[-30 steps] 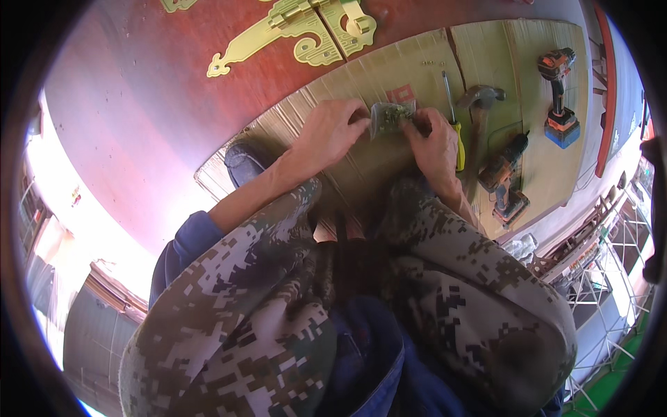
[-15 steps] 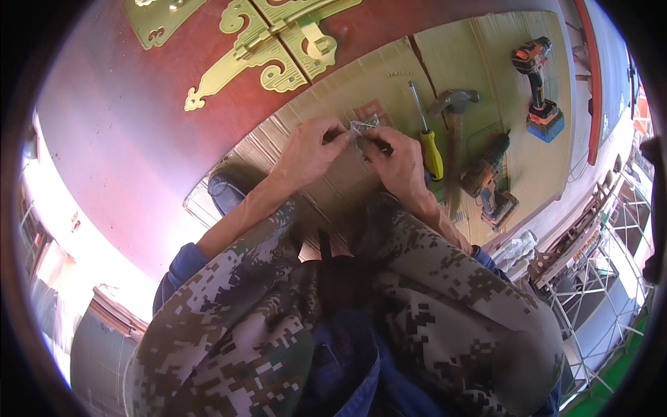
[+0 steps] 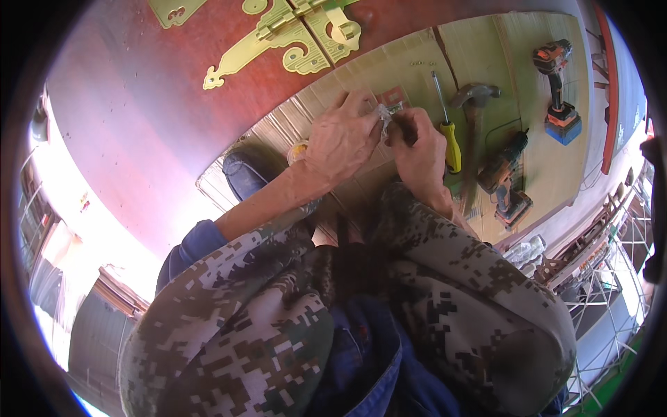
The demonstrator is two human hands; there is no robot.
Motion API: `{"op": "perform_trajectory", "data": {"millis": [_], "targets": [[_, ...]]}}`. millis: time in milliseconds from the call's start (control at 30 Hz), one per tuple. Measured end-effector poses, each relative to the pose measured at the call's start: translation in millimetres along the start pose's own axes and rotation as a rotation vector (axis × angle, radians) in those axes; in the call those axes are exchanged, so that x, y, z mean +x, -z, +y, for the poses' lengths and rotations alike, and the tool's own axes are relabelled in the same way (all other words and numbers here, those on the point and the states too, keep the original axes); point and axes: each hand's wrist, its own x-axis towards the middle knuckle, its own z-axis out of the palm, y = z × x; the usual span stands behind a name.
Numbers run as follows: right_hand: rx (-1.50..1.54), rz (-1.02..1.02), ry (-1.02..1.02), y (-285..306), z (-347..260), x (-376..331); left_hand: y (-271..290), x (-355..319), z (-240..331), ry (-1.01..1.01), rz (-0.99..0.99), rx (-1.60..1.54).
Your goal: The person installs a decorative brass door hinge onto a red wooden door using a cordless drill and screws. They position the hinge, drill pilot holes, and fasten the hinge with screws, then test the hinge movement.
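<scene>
Clear bag (image 3: 384,119): pinched by left hand (image 3: 340,141) and right hand (image 3: 421,149), fingers closed, left of screwdriver (image 3: 451,142).
Red print (image 3: 394,96): left of screwdriver, cannot be read.

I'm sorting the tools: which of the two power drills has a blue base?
The upper-right drill; the lower drill, beside the hammer, has a black-and-orange base.

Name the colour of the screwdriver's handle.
The screwdriver's handle is bright yellow, best seen in the head view, the only one.
</scene>
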Motion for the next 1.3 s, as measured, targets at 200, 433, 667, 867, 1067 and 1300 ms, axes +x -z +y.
{"op": "perform_trajectory", "data": {"millis": [200, 433, 667, 867, 1067, 1300], "targets": [[-0.143, 0.044, 0.156, -11.2, 0.5, -4.1, -16.7, -3.6, -4.0, 0.094, -0.084, 0.055], [-0.19, 0.006, 0.106, -7.8, 6.5, -3.0, -38.6, -3.8, -12.2, -0.021, -0.06, 0.25], [-0.232, -0.012, 0.123, -6.1, 25.8, 0.9, -32.4, 1.5, -9.0, 0.032, -0.158, 0.234], [-0.223, -0.001, 0.055, -6.6, 20.2, 2.2, -15.9, 3.3, 3.9, 0.235, -0.355, 0.036], [-0.214, 0.053, 0.096, -9.3, 28.9, -3.3, 14.4, 13.7, 2.8, -0.236, -0.318, 0.554], [0.19, -0.165, 0.056, 13.7, -23.9, -11.9, 70.7, -14.1, -2.5, 0.281, -0.229, -0.416]]}}
